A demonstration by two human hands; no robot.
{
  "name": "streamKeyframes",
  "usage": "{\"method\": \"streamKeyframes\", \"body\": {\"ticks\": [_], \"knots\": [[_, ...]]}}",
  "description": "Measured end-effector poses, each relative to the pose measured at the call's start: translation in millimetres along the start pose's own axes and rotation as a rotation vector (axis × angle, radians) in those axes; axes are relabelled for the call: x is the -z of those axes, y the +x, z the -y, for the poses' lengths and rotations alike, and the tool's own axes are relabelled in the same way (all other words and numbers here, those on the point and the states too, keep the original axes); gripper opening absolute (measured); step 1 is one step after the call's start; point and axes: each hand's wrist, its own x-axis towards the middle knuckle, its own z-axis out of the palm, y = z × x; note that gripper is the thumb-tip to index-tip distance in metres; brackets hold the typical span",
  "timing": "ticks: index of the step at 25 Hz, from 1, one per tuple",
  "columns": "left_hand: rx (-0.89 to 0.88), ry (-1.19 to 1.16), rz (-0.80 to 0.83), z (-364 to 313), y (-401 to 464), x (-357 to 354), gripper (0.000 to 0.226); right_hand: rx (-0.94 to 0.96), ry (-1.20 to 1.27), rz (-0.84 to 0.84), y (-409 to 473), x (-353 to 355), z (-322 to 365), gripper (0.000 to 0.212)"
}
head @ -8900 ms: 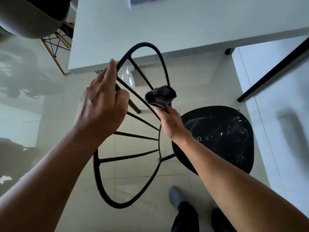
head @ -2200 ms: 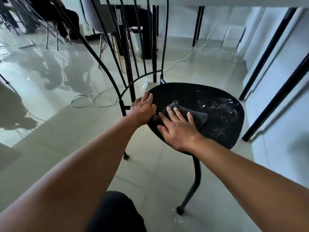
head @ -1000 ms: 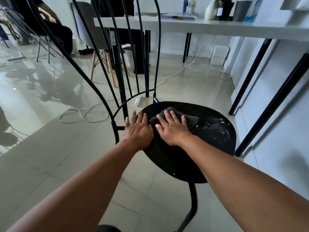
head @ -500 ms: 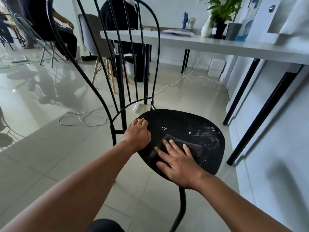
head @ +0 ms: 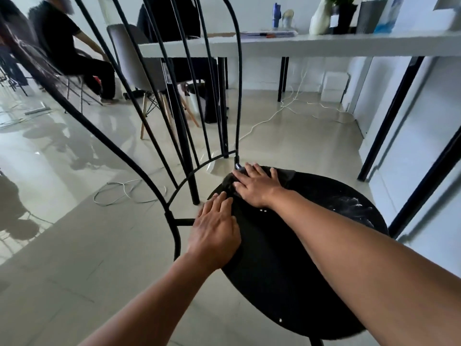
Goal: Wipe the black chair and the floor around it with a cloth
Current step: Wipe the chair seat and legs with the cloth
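Step in hand: I judge I'm in the seat-wiping part of the job, working the back edge of the black chair [head: 287, 258] where the seat meets the wire backrest [head: 174, 101].

Right hand [head: 257, 187]: flat, fingers spread, pressing the dark cloth [head: 287, 176] onto the seat at its 11 o'clock rim, just beside the foot of the rightmost backrest rod. It is open on top of the cloth, not gripping it.

Left hand [head: 214, 233]: also flat and open, palm down on the seat's 9 o'clock edge, bracing the chair. It holds nothing.

Hands together: near each other but not touching; the left sits at 7 o'clock from the right.

Cloth: mostly hidden under my right palm, one corner showing past the fingers toward 2 o'clock.

Still dirty: white specks and smears [head: 354, 206] sit on the seat at its 2 o'clock side, well apart from the cloth. A few small white dots lie by my right wrist.

Next move calls for: my guess is a firm sweep of the cloth across toward 3 o'clock to take up those smears, the left hand steadying the chair.

Left to do: the tiled floor [head: 99, 245] around the legs appears not yet wiped, as far as I can tell.
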Motion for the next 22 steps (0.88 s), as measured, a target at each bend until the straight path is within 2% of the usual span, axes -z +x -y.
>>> {"method": "streamKeyframes", "body": {"ticks": [5, 10, 17, 22], "knots": [[0.018, 0.058, 0.058, 1.1, 3.4, 0.8, 0.062, -0.077, 0.027, -0.054, -6.7, -3.9, -2.8, 0.061], [0.027, 0.06, 0.083, 5.6, 6.6, -3.8, 0.061, -0.148, -0.009, -0.03, -72.8, -13.8, -6.3, 0.062], [0.031, 0.055, 0.099, 3.9, 4.8, -0.8, 0.059, -0.024, -0.003, -0.06, -203.8, -40.9, 38.1, 0.062], [0.049, 0.143, 0.13, -7.8, 2.6, 9.9, 0.057, 0.08, -0.01, -0.041, -243.3, -41.9, 24.8, 0.06]]}}
